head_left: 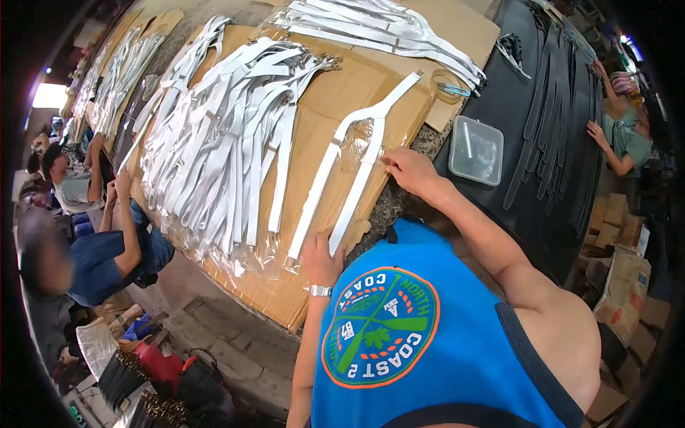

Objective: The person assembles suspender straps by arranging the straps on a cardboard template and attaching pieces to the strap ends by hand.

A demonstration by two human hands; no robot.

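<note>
A pair of white suspenders (372, 153) is laid out in a Y shape on brown cardboard, with metal clips at its ends. My left hand (322, 260), wearing a silver watch, grips the lower end of one strap. Beside the other edge of the straps, my right hand (410, 171) has its fingers curled together; what they pinch is hidden. Glossy clear plastic shows around the straps. Left of them lies a large heap of white suspenders (221, 135), many in clear film.
More white suspenders (385, 28) lie at the back. Light-blue-handled scissors (454, 90) and a clear plastic box (476, 151) are to the right. Black straps (549, 107) hang over a dark surface. People work on both sides. Cardboard boxes (614, 221) stand at right.
</note>
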